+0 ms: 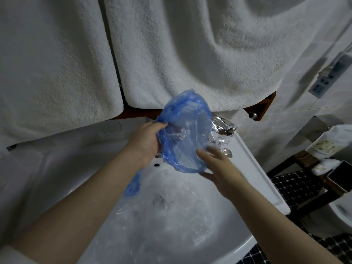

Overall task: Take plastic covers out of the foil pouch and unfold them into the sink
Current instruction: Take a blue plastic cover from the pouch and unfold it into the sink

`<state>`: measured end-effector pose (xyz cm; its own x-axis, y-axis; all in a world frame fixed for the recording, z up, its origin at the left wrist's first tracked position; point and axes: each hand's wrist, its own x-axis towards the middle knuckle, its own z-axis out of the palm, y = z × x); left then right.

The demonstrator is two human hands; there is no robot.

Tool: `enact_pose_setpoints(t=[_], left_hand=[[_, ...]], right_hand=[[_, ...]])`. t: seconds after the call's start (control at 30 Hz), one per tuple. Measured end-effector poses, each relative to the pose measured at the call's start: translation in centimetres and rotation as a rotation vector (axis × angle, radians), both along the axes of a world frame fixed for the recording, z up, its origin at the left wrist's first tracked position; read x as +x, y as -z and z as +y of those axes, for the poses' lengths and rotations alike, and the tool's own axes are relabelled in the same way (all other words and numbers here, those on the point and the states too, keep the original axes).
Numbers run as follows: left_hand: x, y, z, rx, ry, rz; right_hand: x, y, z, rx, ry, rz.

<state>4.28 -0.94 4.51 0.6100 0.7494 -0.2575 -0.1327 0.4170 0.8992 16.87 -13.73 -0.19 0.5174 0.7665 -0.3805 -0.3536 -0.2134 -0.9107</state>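
A blue-edged clear plastic cover point(185, 130) is held up above the white sink point(253, 168), partly spread out. My left hand point(146, 141) grips its gathered left edge. My right hand point(219, 168) touches its lower right edge with straight fingers and thumb. A second blue cover point(133, 185) dangles below my left wrist. Clear unfolded plastic covers point(171, 216) lie in the sink basin. The silver foil pouch point(222, 132) rests on the sink's back right rim, partly hidden behind the held cover.
Two white towels point(171, 54) hang on a wooden rail just above the sink. A power strip point(331, 73) hangs on the tiled wall at right. A dark stool with a bag and a phone point(339, 176) stands right of the sink, over black mosaic floor.
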Motion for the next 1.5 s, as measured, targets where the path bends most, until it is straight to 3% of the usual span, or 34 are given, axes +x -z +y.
enact_pose_setpoints(t=[0.07,0.17,0.27,0.37,0.43,0.53,0.63,0.9,1.1,1.2,1.3,1.5], left_hand=[[0.3,-0.3,-0.4,-0.043,0.046,-0.041],[0.5,-0.2,-0.5,-0.042,0.073,-0.107],[0.7,0.6,-0.8,0.056,0.090,0.096],[0.7,1.5,-1.2,0.196,0.128,0.269],[0.8,1.7,-1.2,0.218,0.116,0.268],[1.1,1.6,-1.3,0.225,0.109,0.230],[1.2,1.9,-1.4,0.210,0.106,0.194],[0.8,1.7,-1.6,0.117,0.163,0.191],[1.0,1.0,-1.6,-0.231,0.131,-0.048],[1.3,1.2,-1.5,-0.382,0.092,-0.172],[1.4,1.5,-1.2,-0.388,0.099,-0.241],[2.1,2.5,-0.7,-0.145,0.080,0.006]], right_hand=[[-0.3,-0.5,0.2,0.001,-0.091,0.144],[-0.9,-0.9,0.6,0.086,-0.038,0.189],[-0.1,-1.6,0.8,0.133,0.072,0.008],[0.7,-2.1,0.5,0.142,0.035,-0.120],[1.1,-2.3,0.2,0.143,-0.058,-0.084],[1.6,-2.6,-0.4,-0.037,-0.227,-0.158],[1.9,-2.7,-0.7,-0.105,-0.218,-0.225],[3.6,-3.2,-0.6,0.159,-0.042,0.364],[3.7,-3.0,0.3,0.211,0.049,0.603],[4.0,-2.8,0.8,0.202,0.085,0.616],[4.6,-2.8,1.1,0.229,0.074,0.597],[5.4,-1.8,1.1,0.151,-0.066,0.262]])
